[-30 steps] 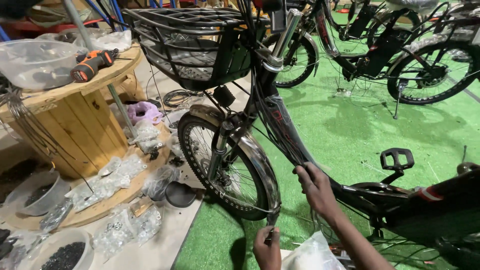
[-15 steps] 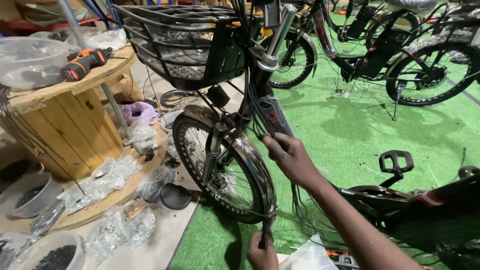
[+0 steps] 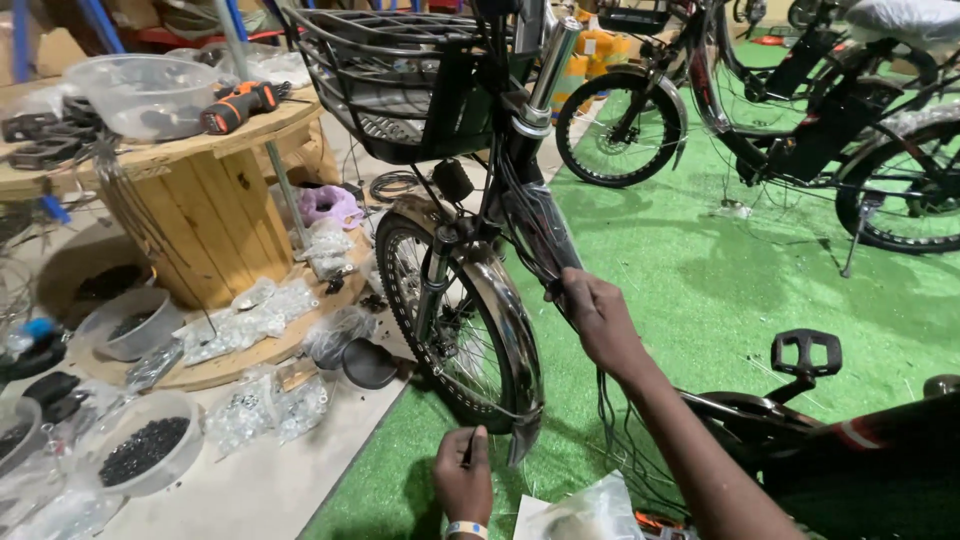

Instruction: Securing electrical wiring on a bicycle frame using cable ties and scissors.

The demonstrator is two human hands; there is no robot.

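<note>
- The cables point(image 3: 535, 240) run down the bike's down tube, a long dark bundle slanting from the head tube at upper left toward the pedal area at lower right; loose ends hang below your wrist toward the green mat point(image 3: 700, 290).
- Your right hand point(image 3: 598, 318) is closed around that bundle about midway down the tube, fingers wrapped over it, so the bundle's long axis passes straight through your grip.
- Your left hand point(image 3: 463, 478) sits lower and nearer to you, just beside the bottom tip of the fender point(image 3: 505, 325). It pinches something thin and dark between thumb and fingers; what that is cannot be made out.
- Your hands are well apart: the right one up on the frame, the left one down at the fender's tail, with the wheel point(image 3: 440, 320) to the left of both.
- The right hand is the one on the cables; the left would have to travel up and to the right to meet them.
- A clear bag point(image 3: 580, 510) lies on the mat just right of your left wrist.
- Farther left, a wooden spool point(image 3: 190, 200) serves as a surface, carrying a drill point(image 3: 238, 104) and a clear tub point(image 3: 145, 92).
</note>
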